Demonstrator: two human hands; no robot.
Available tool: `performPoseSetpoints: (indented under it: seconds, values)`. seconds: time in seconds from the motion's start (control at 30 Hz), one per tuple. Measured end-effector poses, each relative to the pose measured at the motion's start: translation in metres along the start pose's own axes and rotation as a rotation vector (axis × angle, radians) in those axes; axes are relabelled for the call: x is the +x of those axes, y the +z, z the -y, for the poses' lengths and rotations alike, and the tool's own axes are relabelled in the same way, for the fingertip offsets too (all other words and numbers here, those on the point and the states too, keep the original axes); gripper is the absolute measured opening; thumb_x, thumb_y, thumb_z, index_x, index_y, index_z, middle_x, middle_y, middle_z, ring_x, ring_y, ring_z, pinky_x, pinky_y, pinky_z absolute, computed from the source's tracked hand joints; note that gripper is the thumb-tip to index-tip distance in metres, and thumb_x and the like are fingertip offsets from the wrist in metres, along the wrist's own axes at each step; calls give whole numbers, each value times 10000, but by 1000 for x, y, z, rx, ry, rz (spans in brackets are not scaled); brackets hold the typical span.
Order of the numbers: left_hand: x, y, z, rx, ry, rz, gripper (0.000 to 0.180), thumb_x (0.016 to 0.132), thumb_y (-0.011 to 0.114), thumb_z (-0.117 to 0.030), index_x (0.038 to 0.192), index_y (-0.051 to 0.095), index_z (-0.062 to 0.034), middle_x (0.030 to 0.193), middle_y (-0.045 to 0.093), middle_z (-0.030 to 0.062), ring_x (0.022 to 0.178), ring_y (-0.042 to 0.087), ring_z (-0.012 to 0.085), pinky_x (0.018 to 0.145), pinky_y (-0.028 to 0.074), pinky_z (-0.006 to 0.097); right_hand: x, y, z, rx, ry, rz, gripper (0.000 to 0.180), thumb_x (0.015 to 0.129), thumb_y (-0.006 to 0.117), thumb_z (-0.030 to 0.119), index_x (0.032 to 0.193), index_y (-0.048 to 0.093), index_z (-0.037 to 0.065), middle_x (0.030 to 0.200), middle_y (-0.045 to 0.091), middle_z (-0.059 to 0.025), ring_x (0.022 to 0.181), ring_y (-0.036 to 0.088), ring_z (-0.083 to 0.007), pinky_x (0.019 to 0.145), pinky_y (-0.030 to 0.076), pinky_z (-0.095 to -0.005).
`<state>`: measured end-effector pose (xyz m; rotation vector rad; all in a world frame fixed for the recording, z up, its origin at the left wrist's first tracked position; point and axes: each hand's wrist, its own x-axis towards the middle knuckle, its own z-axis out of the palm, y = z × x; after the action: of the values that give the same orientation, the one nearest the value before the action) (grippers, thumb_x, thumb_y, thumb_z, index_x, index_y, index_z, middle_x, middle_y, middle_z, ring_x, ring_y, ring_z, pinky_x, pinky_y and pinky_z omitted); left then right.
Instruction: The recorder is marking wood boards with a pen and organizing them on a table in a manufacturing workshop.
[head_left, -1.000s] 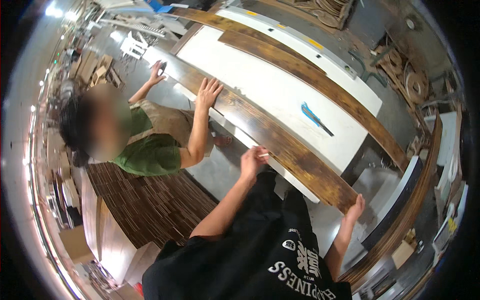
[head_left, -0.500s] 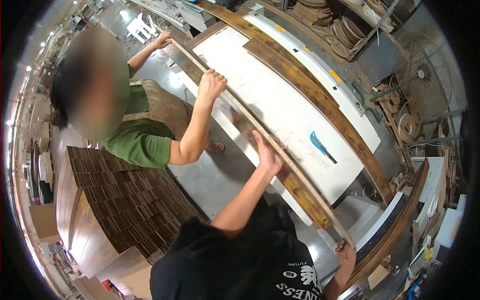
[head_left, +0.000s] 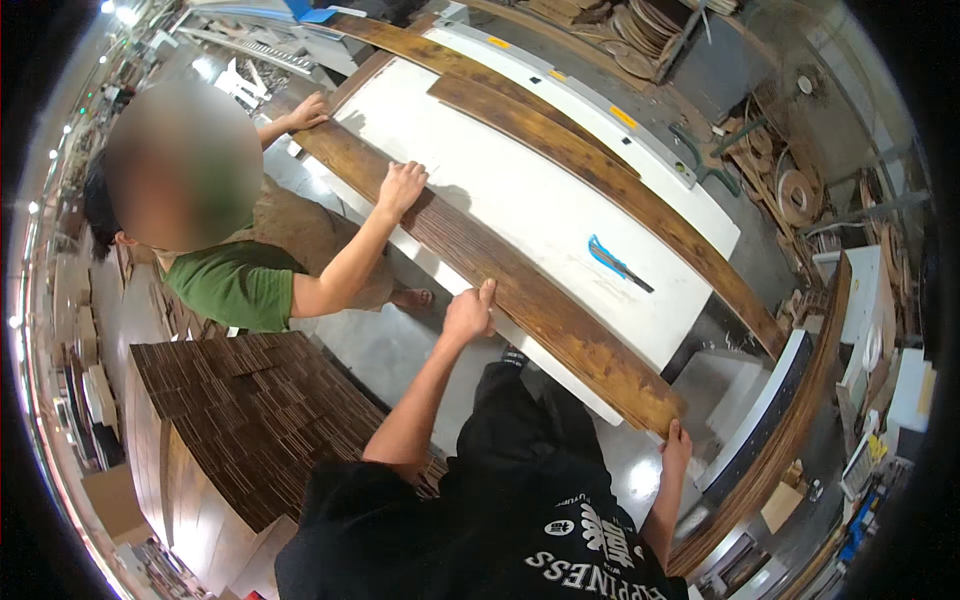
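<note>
A long brown wood plank (head_left: 540, 285) lies with its broad grained face up along the near edge of a white table (head_left: 560, 220). My left hand (head_left: 468, 314) grips its near long edge, thumb on top and fingers curled out of sight beneath. At the right end of the plank, my right hand (head_left: 677, 447) pinches the corner. A person in a green shirt (head_left: 240, 290) stands at the left, one hand (head_left: 402, 187) on the plank's middle and the other (head_left: 308, 112) at its far end. Beyond the plank, a blue-handled cutter with a dark blade (head_left: 620, 264) rests on the table.
More brown planks (head_left: 560, 135) lie along the table's far side, beside a white rail (head_left: 590, 110) with orange labels. A large stack of dark boards (head_left: 250, 410) stands at the lower left. Long thin strips (head_left: 790, 450) and a fan (head_left: 805, 85) are at the right.
The plank has turned from standing on edge to lying flat, face up. My left hand has shifted left and now holds the near edge; the other person's hands have lowered with the plank.
</note>
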<state>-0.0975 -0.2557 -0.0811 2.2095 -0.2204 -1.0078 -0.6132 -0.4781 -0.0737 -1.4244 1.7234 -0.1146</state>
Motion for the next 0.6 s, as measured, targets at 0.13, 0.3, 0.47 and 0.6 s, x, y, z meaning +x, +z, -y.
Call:
performPoseSetpoints:
  seconds: [0.13, 0.3, 0.47, 0.6]
  values:
    - [-20, 8, -9, 445, 139, -79, 504, 1017, 579, -535, 990, 758, -65, 949, 752, 263, 943, 730, 448, 836, 558, 563, 20, 12, -49, -551, -351, -280, 467, 1005, 698, 437, 1085, 652, -21, 801, 650, -135, 789, 636, -286, 745, 507, -438]
    - [-19, 40, -102, 179, 293, -6, 506, 1012, 643, -491, 894, 696, -2, 821, 728, 174, 796, 721, 323, 751, 569, 455, -11, 10, -29, -385, -152, -429, 475, 975, 750, 410, 1238, 614, 37, 867, 703, -142, 776, 681, -352, 741, 530, -461]
    - [140, 124, -155, -839, 53, 307, 596, 994, 680, -545, 1186, 549, 4, 978, 660, 78, 877, 666, 204, 817, 586, 390, -21, 17, -21, -156, -203, -355, 448, 991, 751, 326, 1287, 607, 22, 881, 684, -81, 724, 618, -196, 685, 526, -375]
    - [262, 189, -204, -1155, -274, 204, 525, 1004, 628, -617, 910, 482, -122, 734, 511, -8, 675, 553, 162, 751, 553, 343, -35, 14, -18, 278, -57, -297, 445, 1006, 725, 325, 1324, 611, 35, 1096, 691, -68, 862, 634, -196, 775, 537, -377]
